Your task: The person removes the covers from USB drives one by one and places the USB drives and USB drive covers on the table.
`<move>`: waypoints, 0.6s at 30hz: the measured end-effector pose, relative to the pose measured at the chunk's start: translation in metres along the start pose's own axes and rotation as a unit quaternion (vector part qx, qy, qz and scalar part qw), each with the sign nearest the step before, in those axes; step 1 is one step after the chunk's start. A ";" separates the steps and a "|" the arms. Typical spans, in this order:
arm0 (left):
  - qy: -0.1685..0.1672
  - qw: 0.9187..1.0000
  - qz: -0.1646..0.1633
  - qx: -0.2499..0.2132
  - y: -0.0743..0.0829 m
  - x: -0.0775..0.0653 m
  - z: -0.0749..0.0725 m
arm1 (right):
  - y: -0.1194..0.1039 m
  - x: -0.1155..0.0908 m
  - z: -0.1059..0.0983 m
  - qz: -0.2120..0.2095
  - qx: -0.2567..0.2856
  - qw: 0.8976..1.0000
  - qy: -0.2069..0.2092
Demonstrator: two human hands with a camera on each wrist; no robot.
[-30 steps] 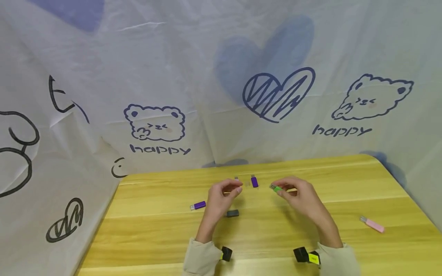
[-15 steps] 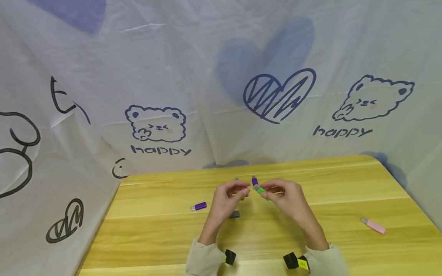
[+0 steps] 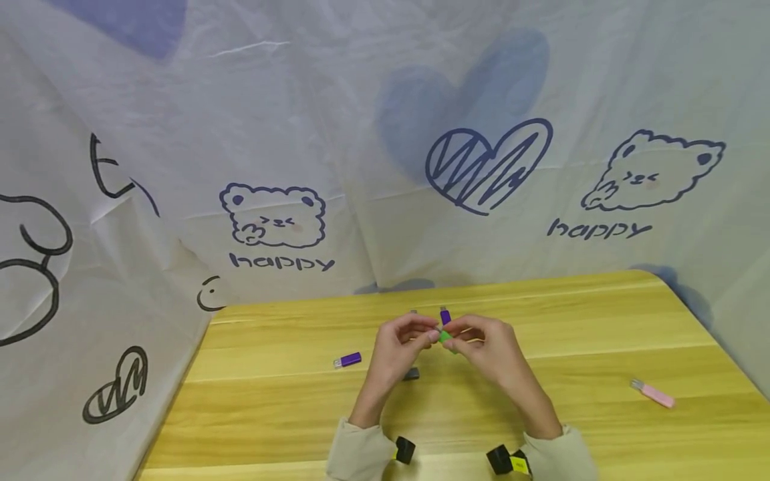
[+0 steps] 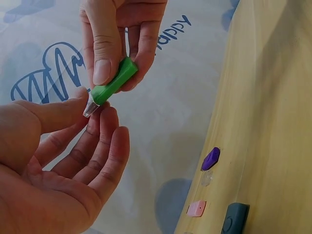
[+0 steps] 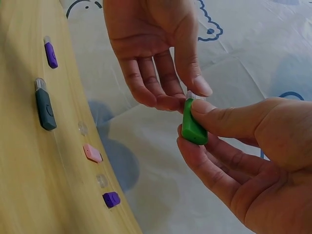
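A green USB stick (image 4: 117,82) is held up over the table, pinched by my right hand (image 3: 490,344) between thumb and fingers. Its clear capped end (image 4: 90,106) points toward my left hand (image 3: 398,344), whose thumb and fingertips pinch that end. Behind the hands in the head view, a purple USB stick (image 3: 445,315) lies on the table. Under my left hand is a dark grey USB stick (image 5: 45,107), partly covered in the head view. A pink USB stick (image 5: 92,153) lies near the table's far side, mostly hidden by my left hand in the head view.
Another purple USB stick (image 3: 347,360) lies left of my hands. A second pink USB stick (image 3: 653,393) is at the right. Small clear caps (image 5: 101,180) show near the far edge of the wooden table (image 3: 271,414). A printed cloth (image 3: 361,133) hangs behind.
My right hand has carried the green USB stick leftward to my left hand. My left hand has shifted slightly right, and its fingertips now meet the stick's clear end.
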State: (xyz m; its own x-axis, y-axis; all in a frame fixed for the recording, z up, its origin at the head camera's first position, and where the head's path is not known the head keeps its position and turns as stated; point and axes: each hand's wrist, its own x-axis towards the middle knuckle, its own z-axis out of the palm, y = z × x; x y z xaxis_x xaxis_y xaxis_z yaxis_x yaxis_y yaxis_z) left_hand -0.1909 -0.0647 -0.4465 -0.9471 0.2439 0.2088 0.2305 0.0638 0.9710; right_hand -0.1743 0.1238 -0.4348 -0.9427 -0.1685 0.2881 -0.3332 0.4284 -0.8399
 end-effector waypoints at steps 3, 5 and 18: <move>0.006 1.000 0.001 0.003 -0.001 0.000 0.000 | 0.000 0.000 0.002 -0.004 -0.002 1.000 0.001; 0.010 1.000 0.003 0.005 -0.001 0.000 0.000 | -0.001 0.000 0.002 -0.005 -0.005 1.000 0.001; 0.042 0.999 -0.003 -0.009 0.000 -0.001 -0.002 | -0.002 0.000 0.005 -0.004 0.006 1.000 -0.007</move>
State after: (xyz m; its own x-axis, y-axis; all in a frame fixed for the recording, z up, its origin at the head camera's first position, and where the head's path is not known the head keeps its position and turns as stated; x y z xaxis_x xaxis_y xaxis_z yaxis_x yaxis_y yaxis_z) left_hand -0.1903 -0.0672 -0.4466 -0.9639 0.1613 0.2117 0.2219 0.0482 0.9739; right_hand -0.1733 0.1191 -0.4355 -0.9399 -0.1846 0.2873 -0.3397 0.4171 -0.8430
